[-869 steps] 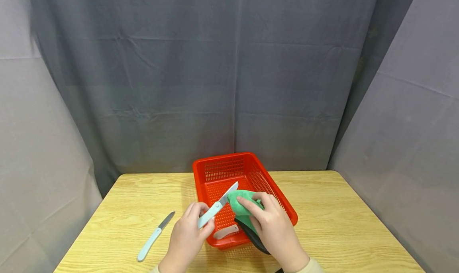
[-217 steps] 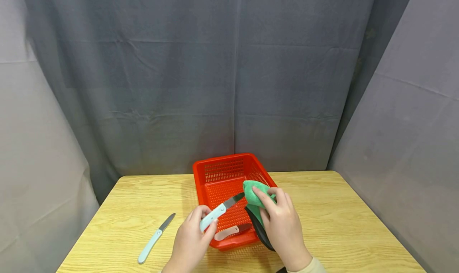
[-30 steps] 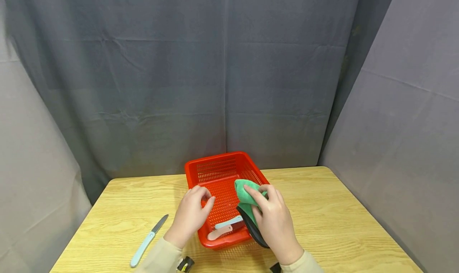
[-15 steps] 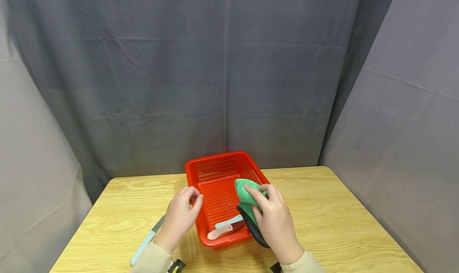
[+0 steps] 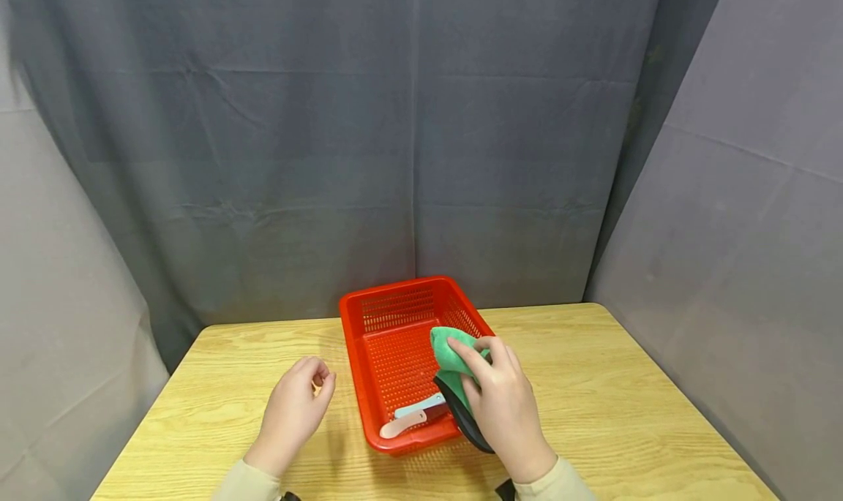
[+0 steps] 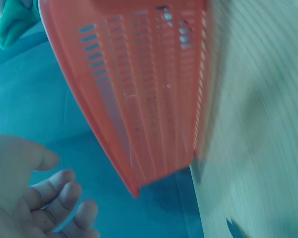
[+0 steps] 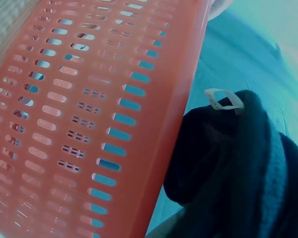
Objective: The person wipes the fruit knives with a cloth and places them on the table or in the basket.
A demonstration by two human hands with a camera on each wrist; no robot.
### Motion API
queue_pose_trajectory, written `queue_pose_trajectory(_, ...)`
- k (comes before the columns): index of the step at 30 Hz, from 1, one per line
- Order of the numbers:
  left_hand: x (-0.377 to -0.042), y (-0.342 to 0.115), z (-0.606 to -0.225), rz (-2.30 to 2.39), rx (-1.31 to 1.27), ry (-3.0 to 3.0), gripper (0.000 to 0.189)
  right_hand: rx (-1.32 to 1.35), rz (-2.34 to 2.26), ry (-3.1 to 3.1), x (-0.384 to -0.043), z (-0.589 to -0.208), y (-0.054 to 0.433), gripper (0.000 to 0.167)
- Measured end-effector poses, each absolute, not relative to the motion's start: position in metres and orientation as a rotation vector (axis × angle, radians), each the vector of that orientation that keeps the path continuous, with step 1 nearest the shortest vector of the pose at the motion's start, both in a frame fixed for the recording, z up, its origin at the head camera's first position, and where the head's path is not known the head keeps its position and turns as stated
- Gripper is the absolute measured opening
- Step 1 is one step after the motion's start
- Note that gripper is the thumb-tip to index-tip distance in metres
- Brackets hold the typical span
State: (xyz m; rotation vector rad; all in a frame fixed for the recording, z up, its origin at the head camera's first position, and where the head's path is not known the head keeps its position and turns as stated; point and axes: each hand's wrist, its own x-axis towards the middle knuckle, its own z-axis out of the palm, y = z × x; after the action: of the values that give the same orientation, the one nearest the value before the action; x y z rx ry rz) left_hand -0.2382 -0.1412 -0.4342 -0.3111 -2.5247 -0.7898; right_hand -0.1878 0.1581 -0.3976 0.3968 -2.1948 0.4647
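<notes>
My left hand (image 5: 293, 406) hangs over the table left of the basket, fingers loosely curled around nothing; in the left wrist view its fingertips (image 6: 69, 194) are bare. The light-blue-handled knife on the table is hidden behind this hand and forearm in the head view, and a dark pointed tip (image 6: 234, 228) shows low in the left wrist view. My right hand (image 5: 503, 406) grips a green cloth (image 5: 451, 347) with a black side (image 5: 464, 417) above the basket's near right part. Inside the red basket (image 5: 351, 340) lie a light-blue-handled knife (image 5: 418, 406) and a pink-handled knife (image 5: 403, 423).
The wooden table (image 5: 619, 413) carries the basket near its middle. Grey curtain (image 5: 296, 157) hangs behind it, with pale cloth walls on both sides. In the right wrist view, the basket's slotted wall (image 7: 99, 119) stands beside the cloth's black side (image 7: 228, 163), which has a small white loop (image 7: 223, 99).
Over the last second my left hand has moved left, away from the basket and over the knife on the table. The right hand stays put. Since 7.2 s ago, the light-blue-handled knife has gone into the basket.
</notes>
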Motion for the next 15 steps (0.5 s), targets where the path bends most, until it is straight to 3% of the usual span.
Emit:
queue_pose_trajectory(4,-0.238,-0.157,-0.438,-0.731,-0.259,-2.655,0.012,0.398,0.463,-2.193,-0.188,-0.398,0.158,0.057)
queue_pose_trajectory(15,-0.238,-0.188,-0.455,-0.526,-0.18,-2.913,0.034,0.406,0.466,-2.192,-0.189,-0.399,0.159,0.057)
